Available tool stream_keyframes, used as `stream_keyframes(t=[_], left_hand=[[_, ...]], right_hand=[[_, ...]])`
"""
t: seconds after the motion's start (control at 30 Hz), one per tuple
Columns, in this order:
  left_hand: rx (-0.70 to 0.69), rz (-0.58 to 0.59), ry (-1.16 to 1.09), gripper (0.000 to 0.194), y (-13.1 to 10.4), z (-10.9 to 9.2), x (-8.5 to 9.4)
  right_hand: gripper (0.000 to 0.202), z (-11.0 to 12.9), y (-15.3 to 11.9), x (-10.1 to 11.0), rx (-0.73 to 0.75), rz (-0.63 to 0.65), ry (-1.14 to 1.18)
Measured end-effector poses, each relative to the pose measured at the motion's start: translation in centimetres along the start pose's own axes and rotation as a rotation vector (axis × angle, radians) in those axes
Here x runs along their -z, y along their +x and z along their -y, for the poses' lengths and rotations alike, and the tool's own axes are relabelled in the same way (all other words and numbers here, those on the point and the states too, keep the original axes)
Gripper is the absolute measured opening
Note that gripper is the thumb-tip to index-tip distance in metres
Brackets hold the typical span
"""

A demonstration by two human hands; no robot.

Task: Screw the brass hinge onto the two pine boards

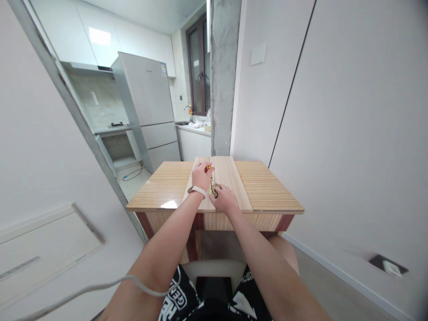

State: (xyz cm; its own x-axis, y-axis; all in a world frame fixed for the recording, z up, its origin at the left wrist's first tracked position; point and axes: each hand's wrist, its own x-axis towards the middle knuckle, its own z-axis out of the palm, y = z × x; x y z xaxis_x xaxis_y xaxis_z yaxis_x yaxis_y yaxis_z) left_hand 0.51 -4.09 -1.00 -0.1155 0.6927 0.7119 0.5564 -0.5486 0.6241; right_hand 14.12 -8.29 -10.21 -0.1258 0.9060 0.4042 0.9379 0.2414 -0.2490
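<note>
My left hand [201,176], with a pale band on its wrist, is closed around the red-and-yellow handle of a screwdriver [208,168]. The shaft slants down toward a brass-coloured metal fitting [214,191], whose exact kind is too small to make out. The fingers of my right hand [226,198] are closed on this fitting and partly cover it. Under both hands lie two pale wooden boards [230,171], side by side with a thin seam between them. They rest across a striped wooden table [267,185].
A grey cable [133,278] crosses over my left forearm. Beyond the table stand a grey refrigerator [147,93] and a kitchen counter with a sink [183,123]. A bare concrete pillar [224,80] and a white wall [351,116] bound the right side.
</note>
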Motion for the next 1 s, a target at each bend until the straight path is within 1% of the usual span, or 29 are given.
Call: stream_keyframes(t=[0.07,0.23,0.4,0.57,0.73,0.87,1.0], left_hand=[[-0.006,0.021,-0.033,0.015,0.0,0.1,-0.1],[-0.02,0.063,-0.091,0.029,-0.2,0.3,-0.2],[-0.034,0.062,-0.133,0.019,-0.4,0.0,0.0],[0.004,0.01,-0.013,0.017,-0.2,-0.4,0.2],[0.026,-0.026,0.049,0.016,-0.1,-0.7,0.3],[0.019,-0.003,0.065,0.016,-0.1,-0.6,0.3],[-0.01,0.021,0.036,0.018,-0.1,-0.2,-0.1]], right_hand=[[0.036,0.0,0.0,-0.1,0.005,-0.011,-0.005],[0.036,-0.1,0.0,-0.2,0.008,-0.019,-0.007],[0.037,-0.1,0.0,-0.3,0.009,-0.01,0.004],[0.036,-0.1,0.0,-0.2,0.002,-0.005,0.006],[0.036,0.0,0.0,-0.2,0.005,-0.009,0.004],[0.037,0.0,0.0,-0.1,0.007,0.0,0.004],[0.036,0.0,-0.1,0.0,0.009,0.0,0.002]])
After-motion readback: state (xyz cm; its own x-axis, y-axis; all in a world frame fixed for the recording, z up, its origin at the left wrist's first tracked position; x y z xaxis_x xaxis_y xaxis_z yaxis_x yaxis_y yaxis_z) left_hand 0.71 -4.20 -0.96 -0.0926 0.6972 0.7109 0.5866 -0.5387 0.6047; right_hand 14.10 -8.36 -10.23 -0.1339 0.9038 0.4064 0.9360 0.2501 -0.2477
